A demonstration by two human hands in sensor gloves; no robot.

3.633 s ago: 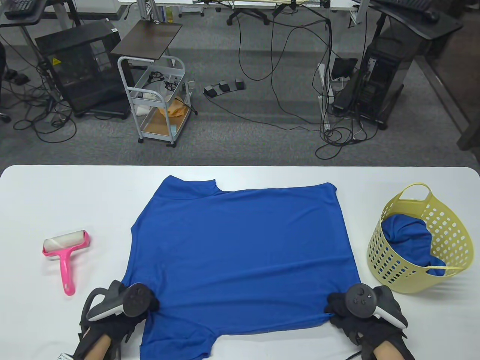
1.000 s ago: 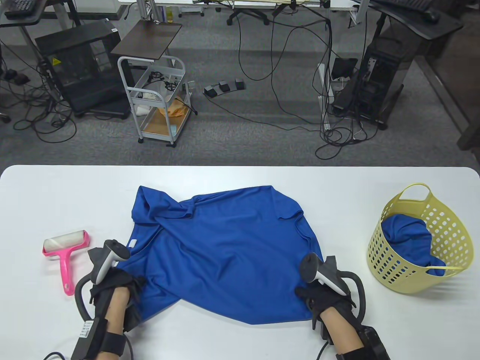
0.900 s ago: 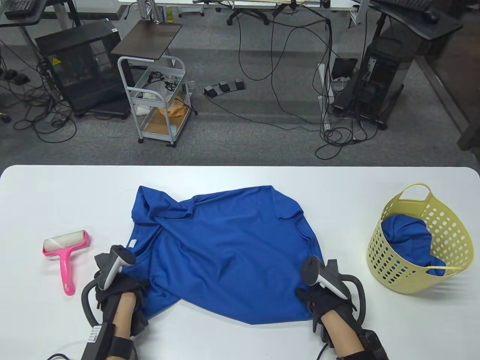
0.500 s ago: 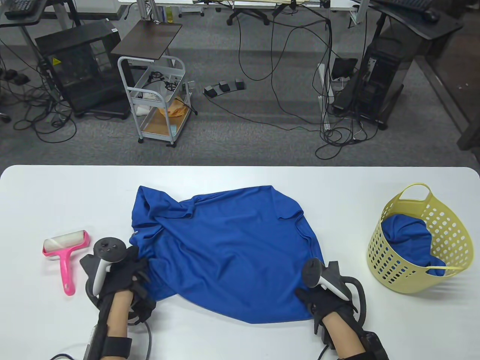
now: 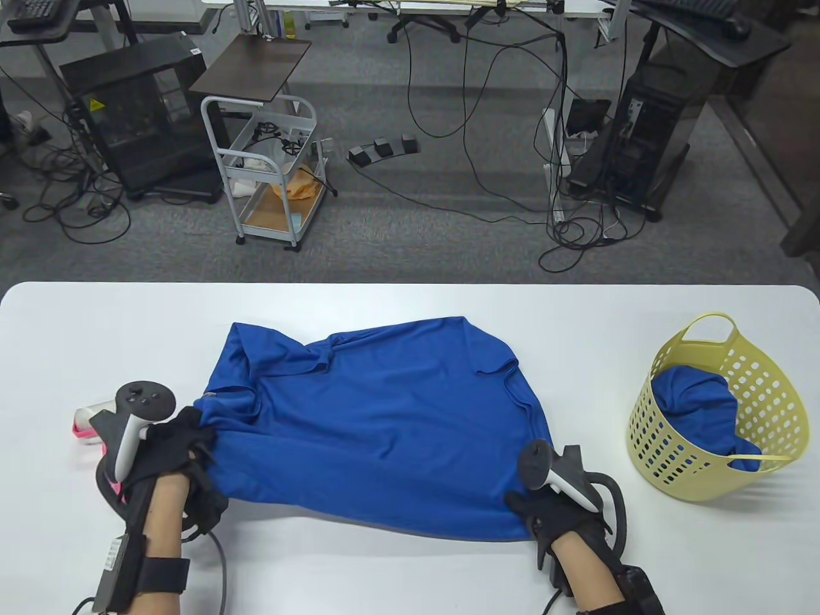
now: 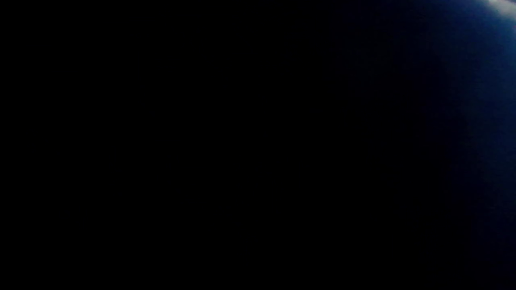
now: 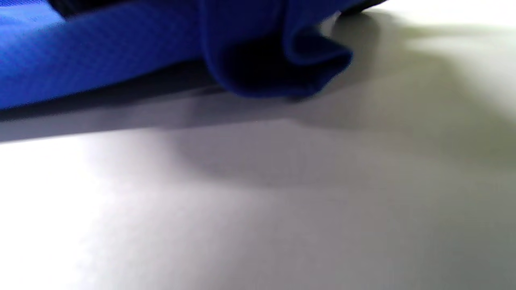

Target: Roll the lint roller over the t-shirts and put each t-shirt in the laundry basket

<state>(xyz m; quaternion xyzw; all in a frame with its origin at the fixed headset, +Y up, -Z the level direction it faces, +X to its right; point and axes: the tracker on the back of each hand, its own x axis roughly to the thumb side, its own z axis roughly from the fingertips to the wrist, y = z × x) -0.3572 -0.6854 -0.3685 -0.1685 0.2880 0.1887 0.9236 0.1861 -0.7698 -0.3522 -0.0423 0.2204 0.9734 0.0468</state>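
A blue t-shirt [image 5: 384, 423] lies rumpled on the middle of the white table [image 5: 410, 576]. My left hand [image 5: 195, 426] grips its left edge and holds it pulled out sideways. At the shirt's near right corner my right hand [image 5: 522, 503] grips the cloth. The pink lint roller [image 5: 83, 428] lies at the left, mostly hidden behind my left hand and its tracker. In the right wrist view a fold of the t-shirt [image 7: 274, 60] hangs just above the table. The left wrist view is almost black, with a blue tint at its right edge.
A yellow laundry basket [image 5: 708, 316] stands tilted at the table's right end, with another blue t-shirt [image 5: 695, 410] inside. Bare white table lies in front of the shirt and along the far edge. Beyond the table are a cart, cables and computer towers on the floor.
My left hand has moved left and a little away from me, pulling the shirt's left edge outward and flattening it; it now covers most of the lint roller. The right hand has stayed put.
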